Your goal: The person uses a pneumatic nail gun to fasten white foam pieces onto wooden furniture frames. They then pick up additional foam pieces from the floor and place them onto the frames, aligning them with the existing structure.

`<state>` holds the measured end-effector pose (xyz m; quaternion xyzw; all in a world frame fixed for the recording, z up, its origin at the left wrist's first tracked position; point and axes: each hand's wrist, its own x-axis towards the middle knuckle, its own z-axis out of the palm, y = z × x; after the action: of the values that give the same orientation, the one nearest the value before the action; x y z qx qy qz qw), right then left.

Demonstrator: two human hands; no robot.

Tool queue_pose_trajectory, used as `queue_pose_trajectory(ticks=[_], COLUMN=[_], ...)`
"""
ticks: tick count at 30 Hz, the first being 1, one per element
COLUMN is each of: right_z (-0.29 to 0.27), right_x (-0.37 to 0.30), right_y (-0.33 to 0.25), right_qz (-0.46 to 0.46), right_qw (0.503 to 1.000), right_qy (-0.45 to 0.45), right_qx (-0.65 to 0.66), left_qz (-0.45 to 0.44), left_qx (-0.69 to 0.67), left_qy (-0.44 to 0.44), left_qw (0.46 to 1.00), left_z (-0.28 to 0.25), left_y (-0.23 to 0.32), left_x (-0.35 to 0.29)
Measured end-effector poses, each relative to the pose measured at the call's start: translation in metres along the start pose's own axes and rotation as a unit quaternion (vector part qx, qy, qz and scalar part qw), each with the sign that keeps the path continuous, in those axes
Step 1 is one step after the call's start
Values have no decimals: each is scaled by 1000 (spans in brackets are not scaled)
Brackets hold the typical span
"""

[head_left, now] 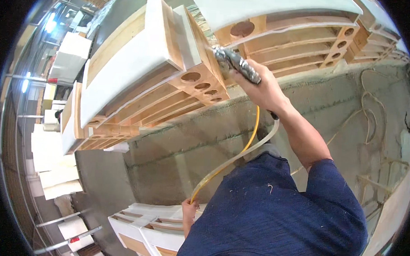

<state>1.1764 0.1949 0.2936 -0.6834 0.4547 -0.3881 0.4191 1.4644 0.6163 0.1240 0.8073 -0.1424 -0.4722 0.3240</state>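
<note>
My right hand point(262, 90) is closed around the handle of a silver-and-black spray gun point(236, 63), held out in front of me. Its tip is beside the end of a wooden frame point(199, 85) with round holes and white foam point(130, 64) over its upper side. A yellow hose point(257, 123) and a clear hose point(224, 165) run down from around the gun and my right wrist. They meet low on the left, where my left hand point(190, 210) is closed on them, though some of its fingers are hidden.
More foam-covered wooden frames point(289, 45) stand in a row at the far right. Another white-topped frame point(140, 229) is close at my left. Loose hose point(366, 106) lies on the grey floor point(167, 169) to the right. Stacked white foam point(55, 154) is at the left.
</note>
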Motion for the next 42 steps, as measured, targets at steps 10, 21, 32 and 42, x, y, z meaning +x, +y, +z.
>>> queue_pose_trajectory(ticks=[10, 21, 32, 42], right_z=[7, -13, -18, 104], right_x=[-72, -100, -98, -139], right_y=[-10, 5, -18, -71], right_qz=[1, 72, 153, 120], right_qw=[995, 988, 937, 942], right_qy=[58, 126, 309, 313], right_qx=[83, 55, 63, 30], left_qz=[-9, 3, 63, 42], left_qx=[24, 94, 174, 136], left_qy=[-67, -39, -153, -250], left_qw=[997, 995, 971, 958], left_z=[-47, -24, -54, -151], left_y=[-58, 2, 55, 81], left_x=[35, 39, 120, 221])
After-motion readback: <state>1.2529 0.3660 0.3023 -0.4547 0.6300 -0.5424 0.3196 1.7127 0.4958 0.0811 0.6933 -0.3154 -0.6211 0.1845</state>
